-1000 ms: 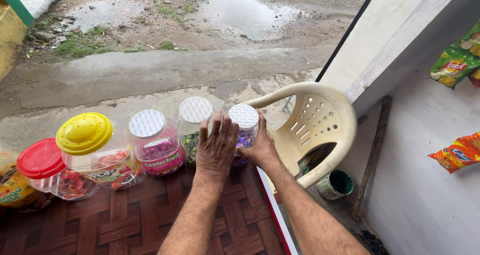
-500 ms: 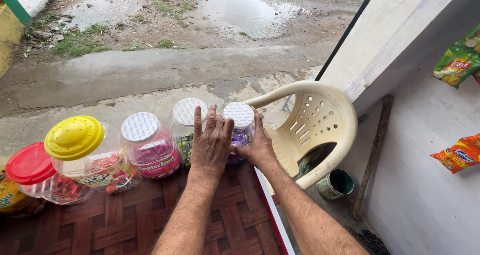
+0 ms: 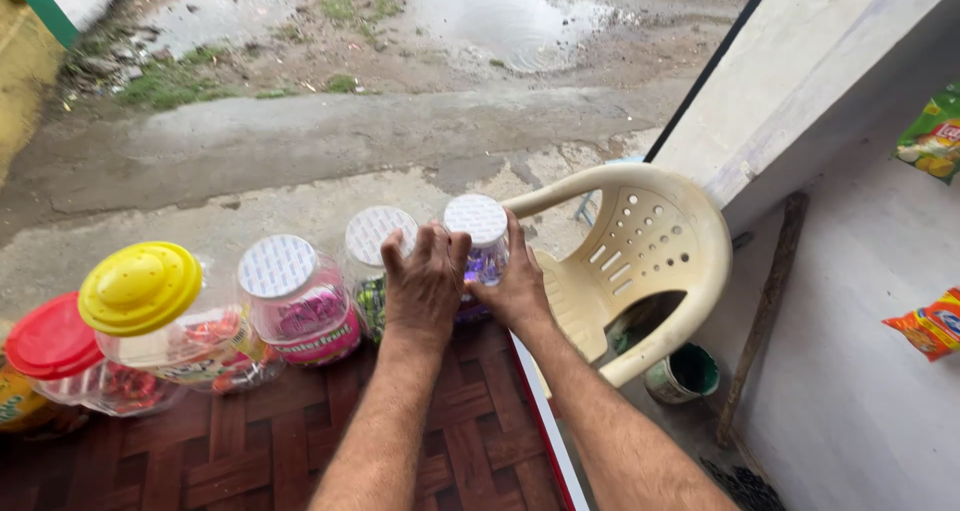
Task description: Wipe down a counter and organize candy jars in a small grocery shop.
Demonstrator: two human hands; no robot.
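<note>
Gripping from both sides, the left hand (image 3: 425,286) and right hand (image 3: 518,289) are clamped on a clear jar with a white lid (image 3: 478,256), fingers curled round its body just under the cap. It stands at the right end of a row on the brown woven-pattern worktop (image 3: 300,451), near the far edge. Just left stand a second white-lidded jar (image 3: 372,256), a pink-filled jar (image 3: 298,301), a yellow-lidded jar (image 3: 150,311) and a red-lidded jar (image 3: 55,356). A cream plastic chair (image 3: 640,261) stands right.

A cream plastic chair (image 3: 640,261) stands beside the brown woven-pattern counter (image 3: 250,451). A green pot (image 3: 685,373) sits under it. 2 puddles (image 3: 500,21) lie on the muddy road. Snack packets (image 3: 930,326) hang on the wall.
</note>
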